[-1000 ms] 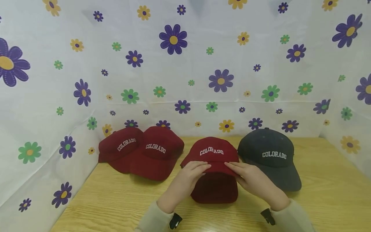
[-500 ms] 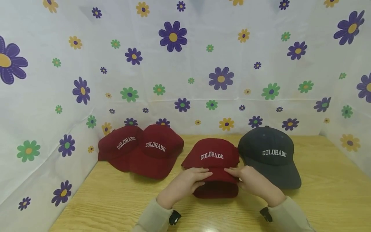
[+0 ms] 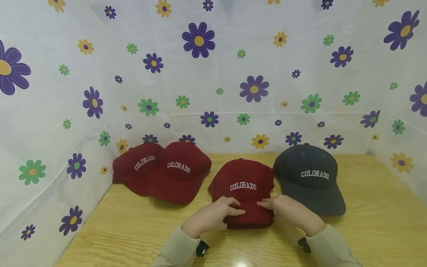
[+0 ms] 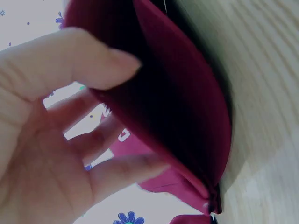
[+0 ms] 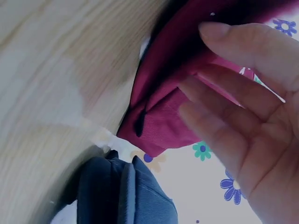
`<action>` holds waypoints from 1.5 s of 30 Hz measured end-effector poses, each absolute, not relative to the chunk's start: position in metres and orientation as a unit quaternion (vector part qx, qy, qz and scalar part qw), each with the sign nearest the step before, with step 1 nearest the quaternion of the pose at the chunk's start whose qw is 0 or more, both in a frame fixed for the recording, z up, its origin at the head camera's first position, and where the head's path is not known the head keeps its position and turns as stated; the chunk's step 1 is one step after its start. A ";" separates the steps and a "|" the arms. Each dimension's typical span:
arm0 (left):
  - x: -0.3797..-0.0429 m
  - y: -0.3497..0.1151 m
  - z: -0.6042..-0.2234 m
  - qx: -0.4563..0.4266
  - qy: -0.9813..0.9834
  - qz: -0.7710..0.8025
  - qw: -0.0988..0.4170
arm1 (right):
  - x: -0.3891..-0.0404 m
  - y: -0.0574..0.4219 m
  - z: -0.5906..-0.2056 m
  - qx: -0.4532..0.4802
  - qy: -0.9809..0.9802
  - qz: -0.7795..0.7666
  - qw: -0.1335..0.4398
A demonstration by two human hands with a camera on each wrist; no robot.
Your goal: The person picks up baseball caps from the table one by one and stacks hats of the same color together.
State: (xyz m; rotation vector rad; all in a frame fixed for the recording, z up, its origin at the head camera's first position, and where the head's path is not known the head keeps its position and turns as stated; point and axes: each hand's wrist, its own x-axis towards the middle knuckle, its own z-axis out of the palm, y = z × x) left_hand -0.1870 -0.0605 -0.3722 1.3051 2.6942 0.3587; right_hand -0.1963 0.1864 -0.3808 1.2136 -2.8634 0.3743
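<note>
In the head view a dark red baseball cap (image 3: 242,172) with white COLORADO lettering stands in the middle of the table, its brim facing me. My left hand (image 3: 213,215) grips the brim's left side, and my right hand (image 3: 288,209) pinches its right side. Seen from the left wrist, the thumb (image 4: 117,65) lies on the brim's underside while the fingers pass over its outer face. The right wrist view has the thumb (image 5: 219,32) at the underside too, with the fingers along the outside. The cap's dark inside shows below the brim.
Two more dark red caps, one at far left (image 3: 133,168) and one overlapping it (image 3: 180,180), sit left. A navy cap (image 3: 308,163) stands close on the right. The wooden table (image 3: 373,222) is enclosed by a white flowered cloth (image 3: 213,66) at the back and sides.
Both hands have moved down toward me with the brim, so the cap's front has tipped forward and its opening has nearly gone from view. The other caps stay in place.
</note>
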 end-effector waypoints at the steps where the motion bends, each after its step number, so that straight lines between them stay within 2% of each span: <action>1: -0.186 -0.060 -0.373 0.432 0.892 0.113 0.066 | -0.196 0.186 -0.381 0.389 -0.914 0.116 0.007; 9: -0.187 -0.060 -0.379 0.422 0.895 0.122 0.079 | -0.200 0.188 -0.385 0.355 -0.919 0.172 -0.015; 11: -0.190 -0.064 -0.379 0.390 0.904 0.154 0.080 | -0.202 0.192 -0.385 0.335 -0.918 0.209 -0.030; 17: -0.205 -0.084 -0.381 0.219 0.940 0.252 0.073 | -0.208 0.202 -0.387 0.294 -0.907 0.290 -0.078; 26: -0.217 -0.088 -0.394 0.148 0.900 0.388 0.137 | -0.209 0.205 -0.390 0.310 -0.889 0.322 -0.097; 31: -0.215 -0.087 -0.398 0.134 0.882 0.428 0.148 | -0.211 0.207 -0.391 0.312 -0.882 0.333 -0.115; 39: -0.212 -0.088 -0.397 0.145 0.874 0.433 0.168 | -0.210 0.217 -0.389 0.301 -0.856 0.375 -0.191; 45: -0.209 -0.091 -0.388 0.170 0.864 0.415 0.229 | -0.207 0.227 -0.380 0.339 -0.802 0.406 -0.278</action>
